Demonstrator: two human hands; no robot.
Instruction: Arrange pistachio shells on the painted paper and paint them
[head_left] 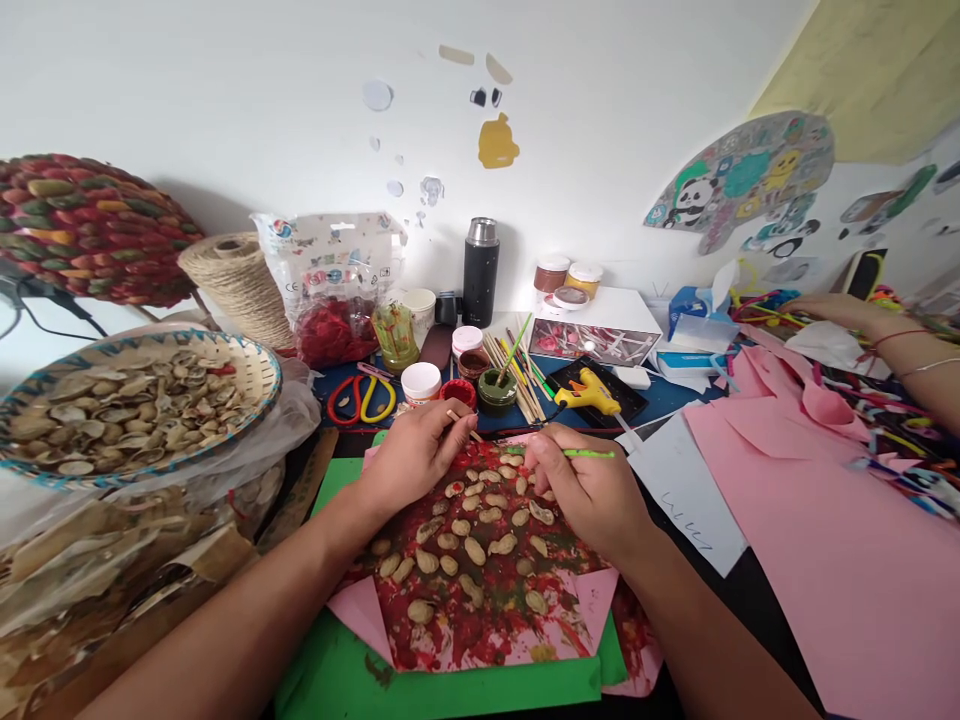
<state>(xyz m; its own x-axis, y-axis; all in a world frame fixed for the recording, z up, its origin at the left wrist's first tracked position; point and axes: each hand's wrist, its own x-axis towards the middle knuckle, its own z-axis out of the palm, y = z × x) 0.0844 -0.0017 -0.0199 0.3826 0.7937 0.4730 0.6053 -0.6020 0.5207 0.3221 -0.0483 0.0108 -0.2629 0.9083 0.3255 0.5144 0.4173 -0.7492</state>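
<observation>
My left hand (pixel 416 455) is closed in a pinch on a thin wooden stick (pixel 475 436), above the far left part of the painted sheet. My right hand (pixel 592 495) grips a green-handled paintbrush (pixel 589 453); its tip is hidden by the fingers. Below both hands, several peanuts in their shells (pixel 475 550) lie scattered on a pink paper sheet (pixel 469 645) smeared with red and dark paint. One peanut (pixel 454 489) near my left hand carries a red spot. Under the sheet is a green board (pixel 450 690). Just beyond my left hand stand open pots of red paint (pixel 458 393) and dark green paint (pixel 496 392).
A basket of peanut shells (pixel 262 375) stands left, beside a twine spool (pixel 240 275). Behind the paints are scissors (pixel 360 400), a black flask (pixel 481 270) and a yellow glue gun (pixel 589 392). Pink paper (pixel 810 540) covers the right side, where another person's arm (pixel 900 340) reaches in.
</observation>
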